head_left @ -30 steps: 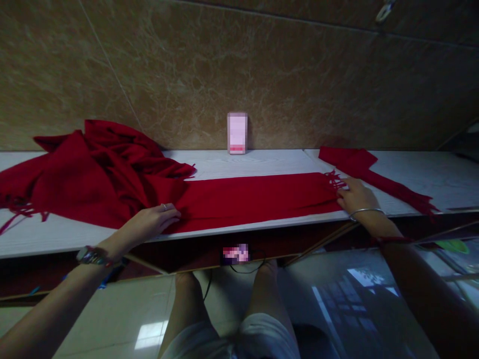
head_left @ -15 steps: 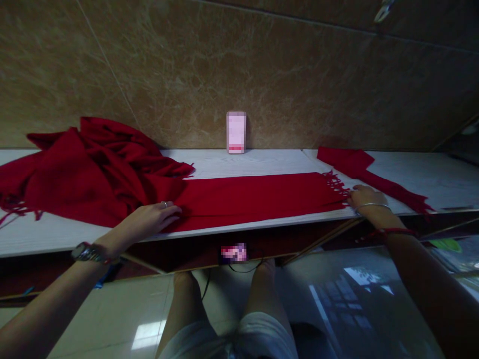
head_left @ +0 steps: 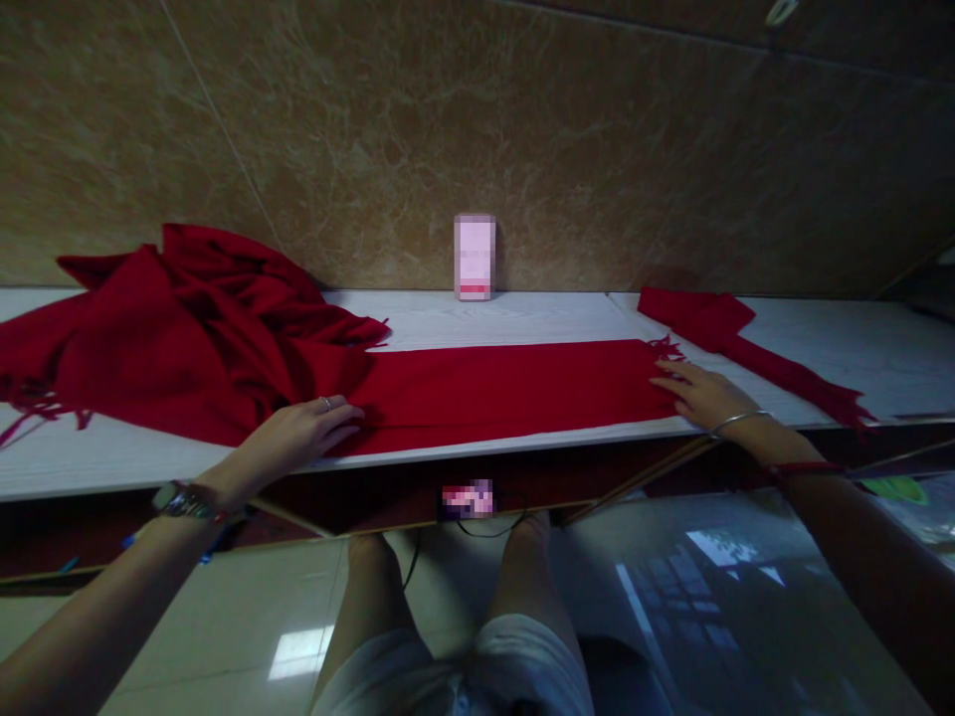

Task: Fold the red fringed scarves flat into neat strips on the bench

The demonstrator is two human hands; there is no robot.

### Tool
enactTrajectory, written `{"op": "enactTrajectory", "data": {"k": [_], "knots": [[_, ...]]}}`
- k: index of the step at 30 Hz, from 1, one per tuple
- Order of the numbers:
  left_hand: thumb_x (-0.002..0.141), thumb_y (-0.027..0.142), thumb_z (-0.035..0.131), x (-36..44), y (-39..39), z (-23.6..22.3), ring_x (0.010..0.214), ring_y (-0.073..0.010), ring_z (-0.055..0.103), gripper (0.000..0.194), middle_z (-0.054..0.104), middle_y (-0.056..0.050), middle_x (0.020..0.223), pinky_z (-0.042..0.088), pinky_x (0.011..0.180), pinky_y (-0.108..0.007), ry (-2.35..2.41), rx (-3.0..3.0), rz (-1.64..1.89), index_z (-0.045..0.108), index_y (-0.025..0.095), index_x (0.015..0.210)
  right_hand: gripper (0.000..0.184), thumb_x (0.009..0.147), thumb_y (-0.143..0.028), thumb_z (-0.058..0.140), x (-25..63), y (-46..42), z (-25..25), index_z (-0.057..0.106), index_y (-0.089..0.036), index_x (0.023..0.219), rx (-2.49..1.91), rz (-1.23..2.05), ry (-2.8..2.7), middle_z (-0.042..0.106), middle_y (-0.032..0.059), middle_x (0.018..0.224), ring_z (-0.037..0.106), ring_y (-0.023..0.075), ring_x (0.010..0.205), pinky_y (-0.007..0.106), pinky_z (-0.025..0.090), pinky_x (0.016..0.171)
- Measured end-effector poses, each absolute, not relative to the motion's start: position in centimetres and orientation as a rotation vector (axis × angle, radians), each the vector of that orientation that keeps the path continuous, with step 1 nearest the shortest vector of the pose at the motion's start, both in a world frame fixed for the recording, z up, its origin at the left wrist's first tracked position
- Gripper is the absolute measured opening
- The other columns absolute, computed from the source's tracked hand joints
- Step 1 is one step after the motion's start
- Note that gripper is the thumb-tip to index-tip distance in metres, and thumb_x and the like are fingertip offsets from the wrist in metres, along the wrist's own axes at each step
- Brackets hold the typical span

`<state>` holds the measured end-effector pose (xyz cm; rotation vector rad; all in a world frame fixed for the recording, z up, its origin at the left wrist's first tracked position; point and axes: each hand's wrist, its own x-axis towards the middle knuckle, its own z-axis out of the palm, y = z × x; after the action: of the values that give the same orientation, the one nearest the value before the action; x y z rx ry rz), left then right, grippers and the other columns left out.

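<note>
A red fringed scarf lies stretched out as a flat strip along the white tabletop. Its left part runs into a loose, rumpled heap of red cloth. My left hand, with a ring on one finger, rests on the scarf beside that heap, fingers extended. At the strip's right end, my right hand lies over the fringe with its fingers spread flat, hiding part of the tassels. Right of this hand lies a narrow red strip of cloth, bent at its far end.
A pink phone-like object, blurred out, leans against the brown marbled wall. Below the table edge is an open shelf holding a small dark object with a blurred screen and a cable. My legs are under the table edge.
My right hand has shifted left from the tips of the fringe onto the scarf's end, and its fingers have spread flat. My left hand stays in place.
</note>
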<state>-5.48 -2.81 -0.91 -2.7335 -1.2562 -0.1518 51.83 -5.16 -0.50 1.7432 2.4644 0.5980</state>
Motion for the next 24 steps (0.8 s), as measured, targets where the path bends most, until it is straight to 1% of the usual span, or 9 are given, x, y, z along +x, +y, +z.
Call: {"op": "enactTrajectory", "data": {"k": [2, 4, 7, 9, 14, 17, 20, 22, 24], "knots": [[0.093, 0.038, 0.017, -5.4, -2.9, -1.0, 0.075, -0.0179, 0.063, 0.056, 0.067, -0.011, 0.092, 0.051, 0.062, -0.026, -1.223, -2.729, -0.179, 0.067, 0.015, 0.100, 0.033, 0.071, -0.006, 0.049, 51.6, -4.7, -0.9, 0.071, -0.017, 0.092, 1.597, 0.635, 2.587, 0.066, 0.0122, 0.112, 0.062, 0.0242, 0.101, 0.036, 0.051, 0.083], [0.093, 0.037, 0.017, -5.4, -2.9, -1.0, 0.074, -0.0176, 0.063, 0.056, 0.067, -0.011, 0.091, 0.051, 0.061, -0.026, -1.197, -2.729, -0.203, 0.067, 0.015, 0.100, 0.028, 0.073, -0.007, 0.047, 51.5, -4.3, -1.2, 0.071, -0.018, 0.083, 1.554, 0.664, 2.627, 0.071, 0.0103, 0.097, 0.065, 0.0220, 0.090, 0.034, 0.051, 0.077], [0.094, 0.037, 0.018, -5.6, -2.7, -1.0, 0.073, -0.0176, 0.063, 0.054, 0.067, -0.010, 0.090, 0.051, 0.061, -0.026, -1.167, -2.731, -0.249, 0.067, 0.015, 0.099, 0.028, 0.075, -0.008, 0.045, 51.5, -4.2, -1.0, 0.070, -0.018, 0.080, 1.602, 0.671, 2.618, 0.072, 0.0087, 0.085, 0.066, 0.0206, 0.080, 0.032, 0.051, 0.072], [0.094, 0.038, 0.021, -5.9, -2.5, -0.7, 0.072, -0.0176, 0.062, 0.052, 0.067, -0.010, 0.089, 0.051, 0.060, -0.027, -1.162, -2.733, -0.300, 0.068, 0.016, 0.097, 0.028, 0.077, -0.009, 0.044, 51.6, -4.4, -0.7, 0.070, -0.018, 0.082, 1.669, 0.663, 2.592, 0.072, 0.0092, 0.084, 0.066, 0.0208, 0.080, 0.032, 0.050, 0.072], [0.093, 0.042, 0.027, -6.7, -2.4, 0.1, 0.072, -0.0171, 0.062, 0.048, 0.067, -0.008, 0.088, 0.051, 0.064, -0.027, -1.185, -2.748, -0.464, 0.069, 0.019, 0.096, 0.026, 0.079, -0.012, 0.045, 52.0, -5.4, 0.2, 0.071, -0.014, 0.084, 1.862, 0.678, 2.533, 0.073, 0.0138, 0.088, 0.067, 0.0230, 0.083, 0.034, 0.049, 0.078], [0.092, 0.041, 0.027, -6.9, -2.7, -0.2, 0.073, -0.0176, 0.063, 0.047, 0.068, -0.007, 0.087, 0.052, 0.065, -0.028, -1.178, -2.817, -0.333, 0.070, 0.022, 0.100, 0.026, 0.077, -0.012, 0.045, 52.1, -5.9, 0.1, 0.071, -0.017, 0.081, 1.853, 0.662, 2.551, 0.073, 0.0119, 0.087, 0.067, 0.0226, 0.083, 0.034, 0.050, 0.078], [0.091, 0.038, 0.028, -6.8, -3.0, -0.8, 0.081, -0.0185, 0.064, 0.045, 0.069, -0.007, 0.094, 0.053, 0.070, -0.030, -1.182, -2.881, -0.154, 0.068, 0.025, 0.106, 0.027, 0.075, -0.011, 0.044, 52.2, -6.0, -0.7, 0.070, -0.020, 0.078, 1.724, 0.594, 2.592, 0.073, 0.0090, 0.083, 0.067, 0.0214, 0.080, 0.034, 0.050, 0.074], [0.091, 0.037, 0.028, -6.6, -3.1, -0.9, 0.085, -0.0192, 0.064, 0.045, 0.069, -0.008, 0.098, 0.053, 0.072, -0.031, -1.207, -2.886, -0.096, 0.066, 0.026, 0.111, 0.030, 0.074, -0.011, 0.042, 52.4, -5.8, -1.4, 0.070, -0.021, 0.077, 1.682, 0.582, 2.602, 0.073, 0.0070, 0.082, 0.067, 0.0202, 0.077, 0.033, 0.051, 0.072], [0.091, 0.037, 0.028, -6.4, -3.1, -0.7, 0.084, -0.0196, 0.064, 0.044, 0.068, -0.008, 0.099, 0.053, 0.071, -0.032, -1.228, -2.878, -0.076, 0.064, 0.026, 0.115, 0.031, 0.074, -0.012, 0.040, 52.5, -5.6, -1.9, 0.070, -0.021, 0.078, 1.689, 0.601, 2.592, 0.073, 0.0065, 0.082, 0.067, 0.0198, 0.077, 0.032, 0.051, 0.071]]}}
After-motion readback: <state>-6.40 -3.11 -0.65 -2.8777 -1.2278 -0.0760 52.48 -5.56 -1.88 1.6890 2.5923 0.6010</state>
